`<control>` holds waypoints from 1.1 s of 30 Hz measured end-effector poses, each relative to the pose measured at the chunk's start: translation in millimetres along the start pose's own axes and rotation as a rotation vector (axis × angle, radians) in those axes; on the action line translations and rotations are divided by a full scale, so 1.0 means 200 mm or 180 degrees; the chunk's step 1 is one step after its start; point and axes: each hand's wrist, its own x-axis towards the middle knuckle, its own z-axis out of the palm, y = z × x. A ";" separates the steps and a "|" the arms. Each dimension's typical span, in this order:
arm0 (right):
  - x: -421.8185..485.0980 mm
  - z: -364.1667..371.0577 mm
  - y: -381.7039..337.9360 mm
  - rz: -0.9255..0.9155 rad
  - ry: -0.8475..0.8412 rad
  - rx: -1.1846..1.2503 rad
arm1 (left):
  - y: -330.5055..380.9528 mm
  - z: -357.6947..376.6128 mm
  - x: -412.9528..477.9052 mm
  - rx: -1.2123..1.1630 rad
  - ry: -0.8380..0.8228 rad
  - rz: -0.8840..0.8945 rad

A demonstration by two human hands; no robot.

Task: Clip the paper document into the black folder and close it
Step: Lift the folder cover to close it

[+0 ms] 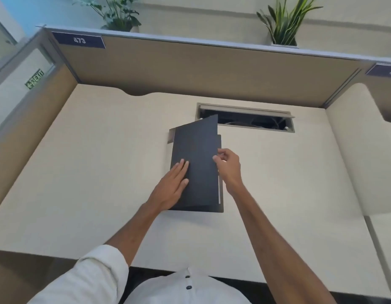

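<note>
Head view. A black folder (pixel 196 163) lies mid-desk (pixel 91 172), its front cover tilted slightly above the back cover. A thin white strip of the paper document (pixel 219 190) shows between them along the right edge. Just behind the folder, a recessed cable hatch (pixel 247 119) stands open with dark cables inside. The left hand (pixel 170 187) rests flat on the cover near the spine, fingers straight and together. The right hand (pixel 228 166) pinches the cover's free right edge between thumb and curled fingers. The partition label (pixel 79 40) reads "473". A green sign (pixel 35 79) at left reads "EXIT".
</note>
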 end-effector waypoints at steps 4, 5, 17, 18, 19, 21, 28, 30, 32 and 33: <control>0.02 -0.07 0.13 0.0329 0.0093 -0.0248 | -0.02 0.06 0.00 0.0193 -0.0231 -0.0149; 0.02 -0.08 0.15 0.0362 0.0088 -0.0332 | -0.03 0.07 0.00 0.0251 -0.0269 -0.0179; -0.07 0.04 0.35 -0.0249 -0.0435 -0.2189 | -0.12 0.08 0.00 0.0785 -0.0487 -0.0348; -0.07 0.04 0.35 -0.0339 -0.0450 -0.2355 | -0.13 0.08 0.00 0.0805 -0.0487 -0.0337; -0.06 0.04 0.36 -0.0432 -0.0490 -0.2524 | -0.13 0.08 0.00 0.0828 -0.0483 -0.0321; -0.05 0.04 0.37 -0.0627 -0.0618 -0.2820 | -0.14 0.09 0.00 0.0865 -0.0449 -0.0293; -0.06 0.14 0.42 -0.0880 -0.1449 -0.3357 | -0.13 0.10 0.04 0.0905 -0.0216 -0.0044; -0.06 0.18 0.43 -0.0883 -0.1461 -0.3473 | -0.15 0.09 0.05 0.0934 -0.0245 -0.0099; -0.05 0.22 0.41 -0.0925 -0.1476 -0.3517 | -0.19 0.07 0.05 0.0937 -0.0281 -0.0251; -0.04 0.25 0.41 -0.0950 -0.1495 -0.3525 | -0.23 0.06 0.04 0.0955 -0.0302 -0.0305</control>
